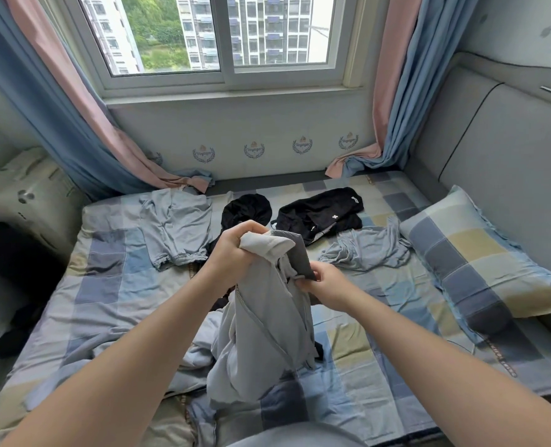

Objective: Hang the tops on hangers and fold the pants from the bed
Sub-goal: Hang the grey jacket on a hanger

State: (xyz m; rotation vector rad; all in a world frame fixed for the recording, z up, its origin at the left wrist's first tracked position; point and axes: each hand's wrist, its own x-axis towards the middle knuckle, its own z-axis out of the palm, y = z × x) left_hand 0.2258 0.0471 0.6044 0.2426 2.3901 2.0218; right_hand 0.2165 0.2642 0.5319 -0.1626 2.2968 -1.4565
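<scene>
Over a checked bedspread (106,285) beneath a window (222,37), a person's two bare hands lift a pale grey zip-up top (261,333) clear of the bed. The left hand (235,250) is clenched around a bunched fold at the garment's upper end, where a lighter lining shows, while the right hand (324,285) pinches a darker grey edge of the same top just below and to the right — the two hands near each other, the fabric stretched between them. The rest of the top hangs down from the left fist, its lower part draping onto the spread between the forearms.

Farther back on the bed lie other clothes: a light blue garment (174,227) to the left, a rumpled black item (246,209) directly behind the left hand, a black piece with small white marks (320,214) beside it, and another light blue garment (367,250) to the right — near a checked pillow (480,253).
</scene>
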